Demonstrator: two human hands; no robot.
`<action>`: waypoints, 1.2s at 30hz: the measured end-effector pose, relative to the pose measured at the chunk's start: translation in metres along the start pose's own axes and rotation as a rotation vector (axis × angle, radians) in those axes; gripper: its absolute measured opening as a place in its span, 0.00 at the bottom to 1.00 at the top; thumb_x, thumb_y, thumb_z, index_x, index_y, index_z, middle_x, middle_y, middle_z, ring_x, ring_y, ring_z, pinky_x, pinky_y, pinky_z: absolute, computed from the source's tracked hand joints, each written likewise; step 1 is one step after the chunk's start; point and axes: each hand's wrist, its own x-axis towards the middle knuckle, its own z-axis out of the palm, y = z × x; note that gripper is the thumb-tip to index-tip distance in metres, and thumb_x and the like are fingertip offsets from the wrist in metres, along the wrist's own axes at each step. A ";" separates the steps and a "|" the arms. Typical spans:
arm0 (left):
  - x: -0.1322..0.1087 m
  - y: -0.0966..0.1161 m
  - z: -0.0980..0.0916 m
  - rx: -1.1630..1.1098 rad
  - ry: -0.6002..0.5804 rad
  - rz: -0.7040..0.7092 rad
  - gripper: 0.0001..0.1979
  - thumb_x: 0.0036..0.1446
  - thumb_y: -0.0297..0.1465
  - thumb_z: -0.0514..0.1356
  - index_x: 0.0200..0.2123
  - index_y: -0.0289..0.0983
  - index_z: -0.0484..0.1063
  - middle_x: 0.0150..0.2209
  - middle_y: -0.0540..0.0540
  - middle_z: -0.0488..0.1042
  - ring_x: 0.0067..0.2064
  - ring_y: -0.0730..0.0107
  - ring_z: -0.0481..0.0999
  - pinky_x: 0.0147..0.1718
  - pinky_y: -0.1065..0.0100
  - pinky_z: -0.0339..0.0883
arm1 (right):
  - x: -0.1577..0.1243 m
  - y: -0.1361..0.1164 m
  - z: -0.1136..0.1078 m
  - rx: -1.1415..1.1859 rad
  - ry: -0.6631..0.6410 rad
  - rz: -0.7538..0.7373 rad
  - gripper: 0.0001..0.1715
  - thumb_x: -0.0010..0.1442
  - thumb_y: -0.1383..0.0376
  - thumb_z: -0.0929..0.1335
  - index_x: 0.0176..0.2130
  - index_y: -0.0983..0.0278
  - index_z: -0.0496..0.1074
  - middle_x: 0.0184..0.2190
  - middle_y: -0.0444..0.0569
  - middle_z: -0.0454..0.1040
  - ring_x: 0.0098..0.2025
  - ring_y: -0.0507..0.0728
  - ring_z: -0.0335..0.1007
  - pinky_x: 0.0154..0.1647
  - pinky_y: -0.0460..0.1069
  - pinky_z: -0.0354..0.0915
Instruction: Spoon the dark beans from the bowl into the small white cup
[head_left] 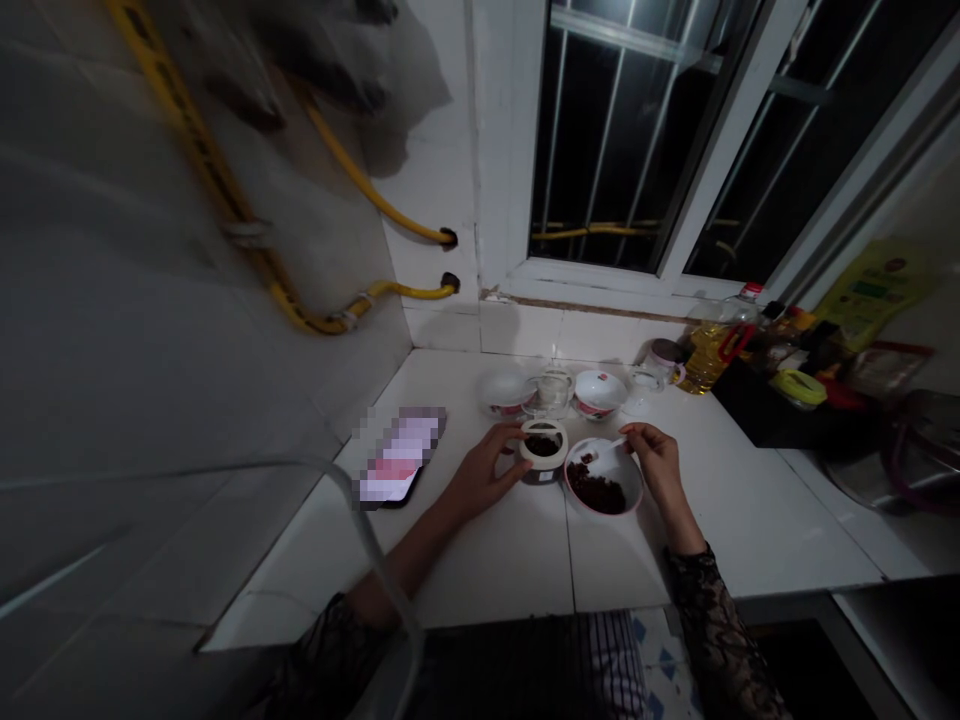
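Note:
My left hand curves around the side of a small round jar with a pale rim, thumb at the front and fingers at the back. Dark contents show through its open top. Just right of the jar stands a white bowl with a pink rim, touching or nearly touching it. Dark brown, crumbly stuff lies at the bottom of the bowl. Between its fingertips my right hand pinches the handle of a white spoon. The spoon's head is inside the bowl, with a little dark stuff on it.
Behind stand a bowl with red marks, another bowl and glass jars. A lit phone lies to the left. An oil bottle and a dark condiment box are at the right. A pale cable crosses the near left.

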 end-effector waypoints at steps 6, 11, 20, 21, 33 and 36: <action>0.000 0.001 0.000 -0.002 0.002 -0.021 0.16 0.63 0.37 0.61 0.52 0.41 0.69 0.57 0.38 0.72 0.59 0.55 0.74 0.46 0.59 0.78 | 0.005 -0.018 0.005 0.078 0.011 -0.053 0.15 0.49 0.53 0.70 0.28 0.63 0.76 0.18 0.43 0.70 0.24 0.54 0.66 0.30 0.49 0.63; 0.001 0.003 -0.001 -0.010 -0.005 -0.030 0.15 0.62 0.37 0.62 0.52 0.42 0.69 0.57 0.38 0.72 0.59 0.56 0.74 0.46 0.60 0.78 | 0.001 -0.041 0.024 0.004 0.024 -0.241 0.14 0.58 0.55 0.67 0.32 0.62 0.77 0.21 0.43 0.72 0.26 0.55 0.68 0.34 0.50 0.64; -0.001 0.000 0.001 -0.008 0.001 -0.004 0.16 0.63 0.37 0.61 0.52 0.41 0.68 0.56 0.38 0.72 0.57 0.56 0.75 0.47 0.59 0.77 | -0.017 -0.051 0.043 -0.540 -0.200 -1.155 0.20 0.61 0.76 0.60 0.44 0.62 0.75 0.30 0.49 0.77 0.36 0.58 0.69 0.48 0.58 0.62; 0.000 0.001 0.001 -0.011 0.005 -0.001 0.16 0.63 0.37 0.61 0.52 0.41 0.68 0.56 0.38 0.72 0.57 0.56 0.75 0.47 0.59 0.77 | -0.016 -0.051 0.040 -0.544 -0.175 -1.167 0.20 0.61 0.76 0.60 0.45 0.62 0.75 0.30 0.49 0.77 0.35 0.58 0.69 0.48 0.58 0.63; 0.000 0.002 -0.001 0.003 0.002 0.004 0.15 0.63 0.36 0.61 0.52 0.41 0.68 0.57 0.38 0.72 0.58 0.57 0.75 0.46 0.60 0.77 | 0.004 -0.005 -0.011 -0.659 -0.049 -0.754 0.12 0.63 0.68 0.63 0.37 0.61 0.77 0.27 0.48 0.78 0.30 0.58 0.71 0.45 0.56 0.64; -0.001 0.001 -0.001 0.006 0.004 -0.004 0.15 0.63 0.35 0.61 0.52 0.41 0.68 0.57 0.39 0.72 0.58 0.57 0.74 0.46 0.60 0.78 | 0.001 0.001 -0.005 -0.685 -0.137 -0.720 0.14 0.63 0.68 0.62 0.38 0.62 0.77 0.30 0.50 0.80 0.33 0.59 0.73 0.46 0.56 0.63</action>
